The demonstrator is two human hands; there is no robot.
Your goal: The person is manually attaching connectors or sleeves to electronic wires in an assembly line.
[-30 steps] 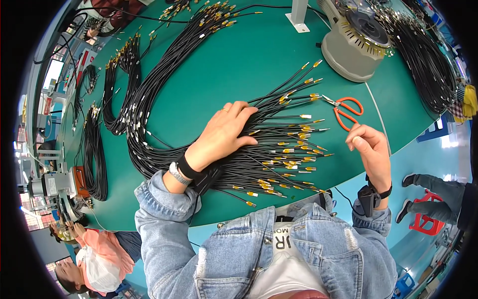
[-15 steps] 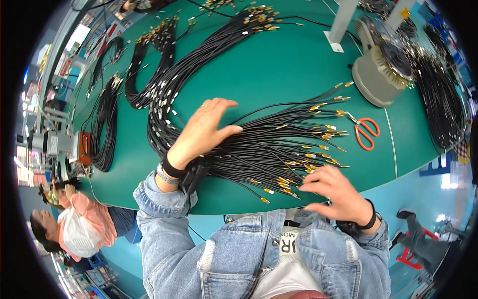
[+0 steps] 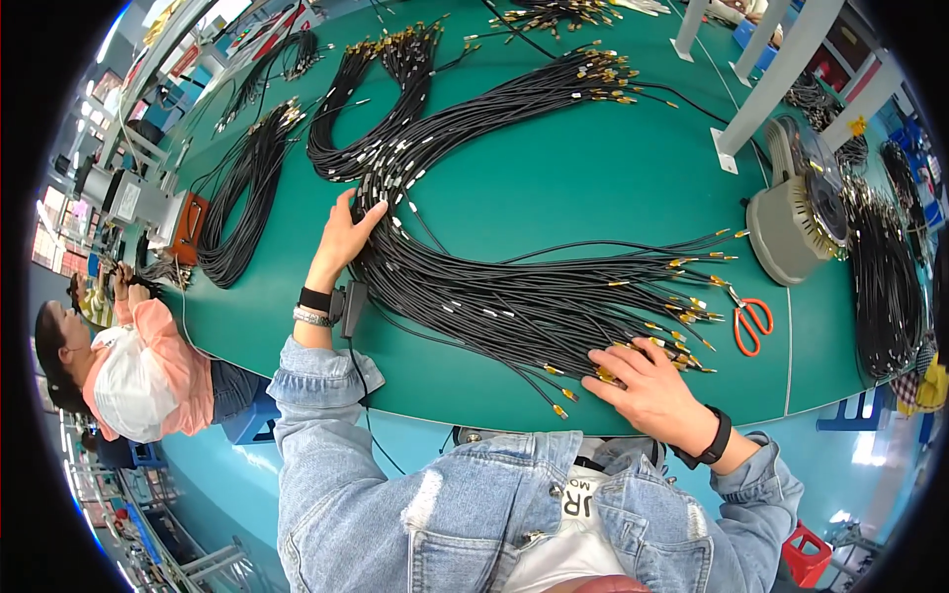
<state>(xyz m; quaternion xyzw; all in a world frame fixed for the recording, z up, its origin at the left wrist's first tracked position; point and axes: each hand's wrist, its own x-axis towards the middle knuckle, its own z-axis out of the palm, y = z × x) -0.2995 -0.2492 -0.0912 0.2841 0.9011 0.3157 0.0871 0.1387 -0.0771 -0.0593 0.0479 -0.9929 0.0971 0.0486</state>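
A large bundle of thin black cables [image 3: 494, 280] bends across the green table in front of me, its gold-coloured connector ends fanned toward the right. My left hand [image 3: 343, 237] rests at the bundle's left bend, thumb and fingers apart along its outer edge. Over the connectors on the near right lies my right hand [image 3: 647, 387], fingers spread and touching the cable ends. What may be under its fingertips is hidden. Just beyond the fanned ends lie red-handled scissors [image 3: 753, 326], their tip close to the connectors.
A grey round machine [image 3: 791, 232] stands at the right beside metal posts [image 3: 736, 138]. More black cable bundles lie at the far left [image 3: 242, 212] and far right [image 3: 885, 282]. A grey-and-orange device [image 3: 188, 227] sits at the left edge, near a co-worker in a pink top [image 3: 183, 346].
My left hand has moved from above the bundle's middle to its left bend. My right hand has come down onto the connector ends. The whole view has shifted.
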